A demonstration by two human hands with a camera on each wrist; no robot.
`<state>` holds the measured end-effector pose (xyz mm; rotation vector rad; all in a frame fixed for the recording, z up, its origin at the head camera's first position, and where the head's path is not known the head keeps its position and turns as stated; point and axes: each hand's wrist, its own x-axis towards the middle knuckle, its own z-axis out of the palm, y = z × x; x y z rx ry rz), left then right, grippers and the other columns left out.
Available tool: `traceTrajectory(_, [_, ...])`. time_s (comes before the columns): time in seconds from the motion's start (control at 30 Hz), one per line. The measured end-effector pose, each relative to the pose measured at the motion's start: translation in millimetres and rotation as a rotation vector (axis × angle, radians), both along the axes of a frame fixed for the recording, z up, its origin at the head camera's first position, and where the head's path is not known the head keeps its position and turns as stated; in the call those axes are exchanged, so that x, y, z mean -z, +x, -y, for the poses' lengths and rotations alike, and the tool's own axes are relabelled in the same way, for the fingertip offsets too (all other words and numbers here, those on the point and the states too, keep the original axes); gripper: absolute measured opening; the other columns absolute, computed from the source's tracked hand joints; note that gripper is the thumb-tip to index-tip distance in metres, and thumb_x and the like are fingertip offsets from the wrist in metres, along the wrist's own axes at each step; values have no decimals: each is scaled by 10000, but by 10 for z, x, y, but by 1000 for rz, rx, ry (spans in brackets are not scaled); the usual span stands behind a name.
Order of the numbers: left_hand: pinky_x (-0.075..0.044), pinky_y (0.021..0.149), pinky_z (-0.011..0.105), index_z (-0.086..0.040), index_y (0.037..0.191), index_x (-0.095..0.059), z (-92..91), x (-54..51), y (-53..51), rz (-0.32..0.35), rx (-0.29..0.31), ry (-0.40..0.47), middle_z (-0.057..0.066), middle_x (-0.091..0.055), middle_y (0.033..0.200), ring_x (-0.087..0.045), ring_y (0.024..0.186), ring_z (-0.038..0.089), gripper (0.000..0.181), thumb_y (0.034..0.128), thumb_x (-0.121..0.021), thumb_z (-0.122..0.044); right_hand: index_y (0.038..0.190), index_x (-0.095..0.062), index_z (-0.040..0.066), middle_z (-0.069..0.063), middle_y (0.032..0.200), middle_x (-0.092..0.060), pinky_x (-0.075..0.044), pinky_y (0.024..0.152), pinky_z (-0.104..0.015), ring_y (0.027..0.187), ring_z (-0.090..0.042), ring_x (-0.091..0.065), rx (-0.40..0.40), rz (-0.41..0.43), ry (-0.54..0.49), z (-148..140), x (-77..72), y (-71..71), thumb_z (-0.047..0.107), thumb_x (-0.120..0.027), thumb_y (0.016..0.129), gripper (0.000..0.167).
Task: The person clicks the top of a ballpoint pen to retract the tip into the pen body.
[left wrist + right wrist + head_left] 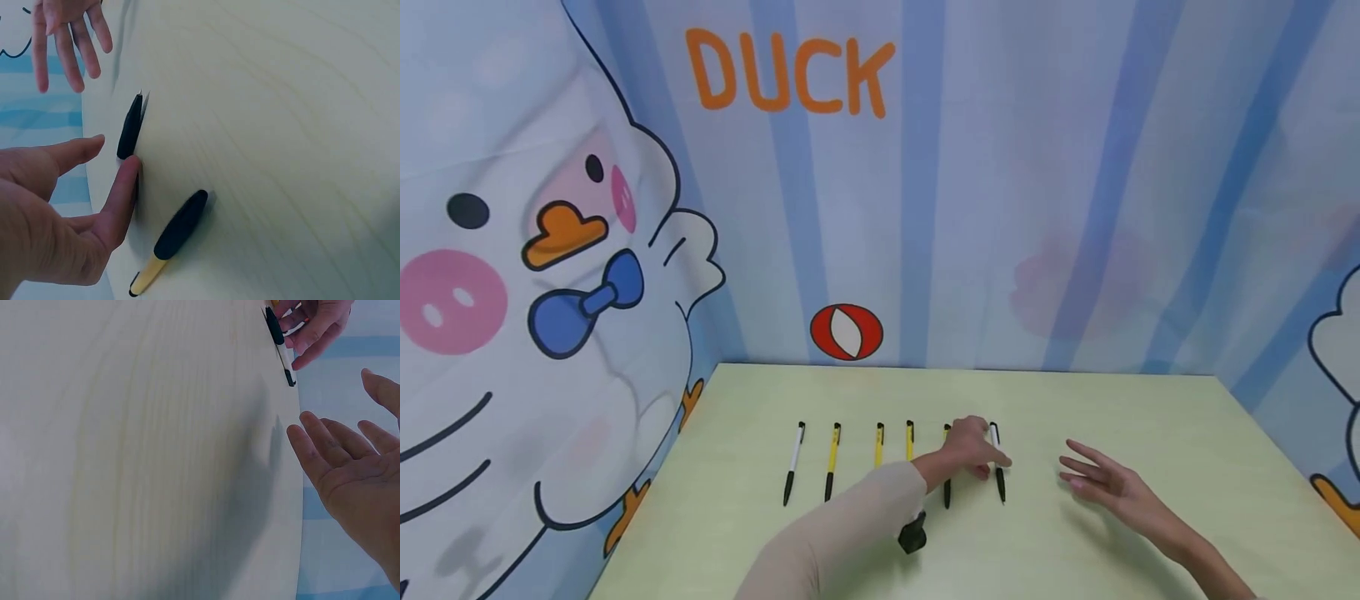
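A white pen with a black grip [1000, 483] lies at the right end of a row of pens. My left hand [972, 446] is over it, thumb and fingers apart. In the left wrist view one fingertip overlaps the black part of that pen [129, 128]; whether it touches cannot be told. A yellow pen with a black grip [181, 225] lies beside it, partly behind the left hand in the head view. To the right, my right hand [1108, 487] hovers above the table with fingers extended and holds nothing, as its palm [369, 481] shows.
Farther left in the row lie a white pen [794, 462] and several yellow pens, among them one yellow pen [833, 454] beside it. My left sleeve [842, 525] covers parts of some. A printed duck curtain [985, 208] stands behind the pale table [1150, 417].
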<state>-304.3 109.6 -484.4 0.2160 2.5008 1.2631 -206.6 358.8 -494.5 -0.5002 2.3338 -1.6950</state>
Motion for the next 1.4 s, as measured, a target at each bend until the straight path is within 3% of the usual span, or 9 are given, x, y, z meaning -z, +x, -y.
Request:
traceTrajectory(0.2, [-463,469,199,-97,845,-578,-96,64,28,-203,95,-272,0,-599,628,-613,489,127,345,756,-904,-165,1631,-178,44,326,1370,-529,-535,974,-137,1241,89,-586,-17,15,-23,-6,17,0,174,-526,1075,669])
traceTrajectory(0.37, [-375,443,237,-148,817,-567,-164,60,45,-341,136,-449,-41,-519,690,-472,554,109,292,789,-849,-218,1635,-182,59,341,1366,-528,-536,977,-138,1248,86,-581,-39,2,-53,-19,31,2,151,-516,1077,657])
traceTrajectory(0.5, [-361,444,240,-141,861,-600,-121,13,43,-322,138,-458,-33,-534,701,-481,541,113,257,787,-835,-213,1631,-191,51,346,1360,-530,-536,965,-129,1241,88,-584,-28,-22,-47,-19,30,20,143,-523,1073,656])
traceTrajectory(0.63, [-454,481,220,-115,1157,-714,10,-73,53,-231,104,-328,1,-719,912,-627,520,102,380,794,-815,-163,1622,-199,23,343,1361,-535,-539,959,-129,1231,90,-590,3,-43,-20,-24,13,39,143,-538,1067,662])
traceTrajectory(0.73, [-593,561,248,-79,1382,-635,144,-148,84,-178,113,-147,70,-764,1000,-727,601,167,589,814,-788,-94,1620,-198,18,348,1356,-536,-534,958,-124,1227,96,-589,23,-37,2,-28,0,54,158,-543,1066,668])
traceTrajectory(0.97, [-664,650,385,-5,1333,-645,447,-316,158,-33,167,208,58,-654,906,-689,666,172,496,844,-724,-19,1625,-189,28,334,1380,-532,-531,971,-125,1245,84,-585,-28,-37,-38,-33,-14,67,115,-509,1075,643])
traceTrajectory(1.13, [-664,657,376,-14,1248,-681,619,-422,229,13,116,317,50,-618,915,-637,723,133,418,832,-720,3,1623,-186,18,332,1379,-530,-526,964,-114,1248,77,-585,-34,-50,-41,8,-44,35,113,-504,1077,639])
traceTrajectory(1.27, [-666,671,383,-9,1271,-666,767,-475,305,32,85,357,76,-649,938,-722,785,175,406,870,-732,-11,1624,-201,32,320,1383,-533,-519,966,-106,1239,85,-588,-9,-35,-16,47,-61,7,136,-525,1071,649])
traceTrajectory(1.4, [-668,706,401,-41,1371,-625,933,-471,378,52,62,401,95,-669,954,-771,841,228,492,894,-743,-31,1619,-220,31,35,1534,-512,-513,970,-104,1238,86,-588,-5,-38,23,99,-86,-29,154,-535,1069,646])
